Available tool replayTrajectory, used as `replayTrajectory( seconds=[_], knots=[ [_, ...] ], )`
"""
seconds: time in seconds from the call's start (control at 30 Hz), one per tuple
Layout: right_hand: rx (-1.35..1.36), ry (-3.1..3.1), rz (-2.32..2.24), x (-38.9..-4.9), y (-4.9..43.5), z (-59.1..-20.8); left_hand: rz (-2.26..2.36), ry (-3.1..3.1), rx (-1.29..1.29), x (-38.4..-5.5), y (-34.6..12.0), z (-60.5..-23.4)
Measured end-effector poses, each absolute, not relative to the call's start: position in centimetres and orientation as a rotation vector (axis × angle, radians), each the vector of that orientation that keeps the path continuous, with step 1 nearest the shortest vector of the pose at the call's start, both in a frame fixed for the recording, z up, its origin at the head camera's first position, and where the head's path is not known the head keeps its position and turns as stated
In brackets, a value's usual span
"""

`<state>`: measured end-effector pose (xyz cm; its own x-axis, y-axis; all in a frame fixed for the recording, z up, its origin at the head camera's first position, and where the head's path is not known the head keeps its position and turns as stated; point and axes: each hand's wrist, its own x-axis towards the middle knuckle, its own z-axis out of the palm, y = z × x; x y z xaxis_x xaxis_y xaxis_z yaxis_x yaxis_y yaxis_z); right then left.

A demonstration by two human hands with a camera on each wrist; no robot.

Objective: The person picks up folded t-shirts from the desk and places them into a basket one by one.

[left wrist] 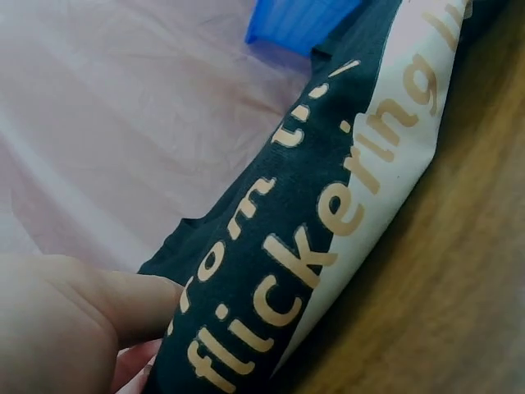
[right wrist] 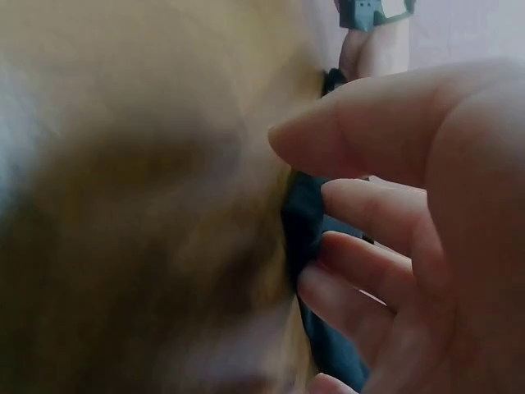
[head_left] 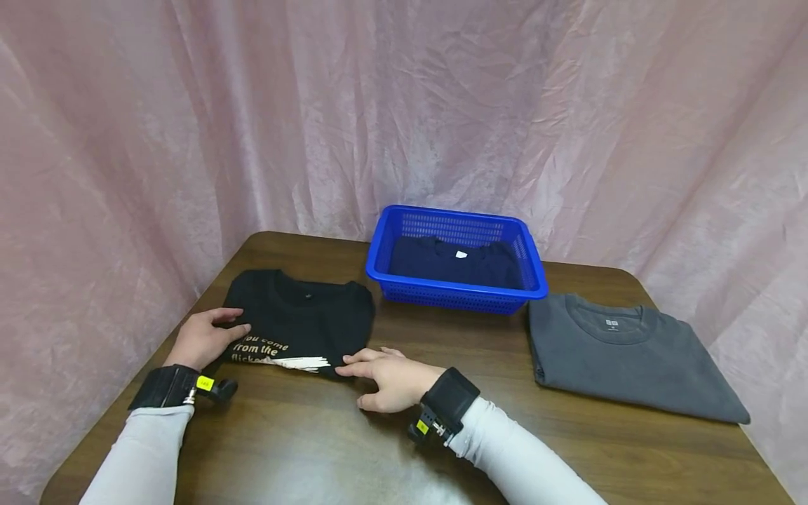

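A folded black T-shirt (head_left: 315,315) with gold lettering and a white brushstroke print lies at the left of the table. My left hand (head_left: 203,338) rests on its left edge, thumb and fingers extended over the cloth. At the front right corner, the fingertips of my right hand (head_left: 394,379) touch the shirt, with the thumb held apart toward me. In the left wrist view, the printed front edge (left wrist: 328,222) runs away from my thumb. The right wrist view shows the relaxed fingers (right wrist: 369,271) against the dark cloth (right wrist: 308,217).
Behind and right of the black shirt stands a blue plastic basket (head_left: 454,293) holding a folded navy shirt (head_left: 435,261). A folded grey T-shirt (head_left: 618,361) lies at the right side of the wooden table (head_left: 284,435). Pink curtains (head_left: 454,105) hang behind the table.
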<state>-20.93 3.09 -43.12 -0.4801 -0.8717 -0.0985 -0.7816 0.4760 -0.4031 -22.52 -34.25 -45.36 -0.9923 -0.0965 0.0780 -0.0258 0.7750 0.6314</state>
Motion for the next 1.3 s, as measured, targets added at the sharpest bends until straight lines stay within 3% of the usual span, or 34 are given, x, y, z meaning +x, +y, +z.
replayTrajectory(
  seconds=[0.63, 1.3],
  knots=[
    [-1.563, 2.532, -0.195, -16.8, 3.1, -42.8, -1.02, -2.866, 0.126, -19.5, -34.3, -46.1],
    [-1.638, 2.562, -0.267, -15.3, 3.9, -42.9, -1.021, -2.867, 0.128, -17.4, -33.7, -45.7]
  ],
)
